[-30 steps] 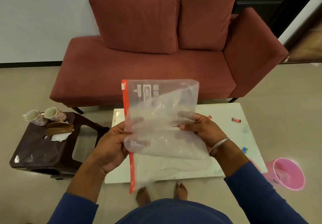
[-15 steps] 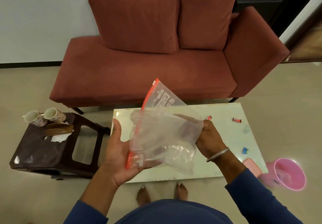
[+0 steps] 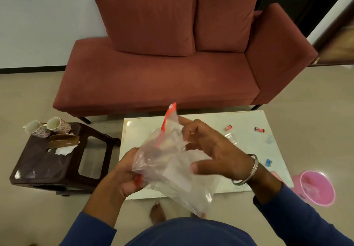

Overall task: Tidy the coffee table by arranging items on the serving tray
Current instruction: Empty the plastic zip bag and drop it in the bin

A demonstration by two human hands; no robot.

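Observation:
A clear plastic zip bag (image 3: 168, 161) with a red strip hangs crumpled over the near left part of the white coffee table (image 3: 247, 119). My left hand (image 3: 127, 175) grips the bag's lower left corner. My right hand (image 3: 212, 150) sits against the bag's right side, fingers spread, with its upper fingers touching the plastic. Small wrappers lie on the table: two red ones (image 3: 228, 127) (image 3: 259, 130), a clear one (image 3: 230, 137) and a blue one (image 3: 268, 162). No serving tray is visible.
A dark brown stool (image 3: 38, 167) at the left carries two patterned cups (image 3: 47, 128), a brown card holder (image 3: 63, 141) and a white tissue. A pink bin (image 3: 316, 188) stands on the floor at the right. A red sofa (image 3: 153, 81) is behind the table.
The bag went from held flat and spread in both hands to folded and crumpled. My right hand has let go of its grip and opened its fingers; my left hand stays closed on the bag.

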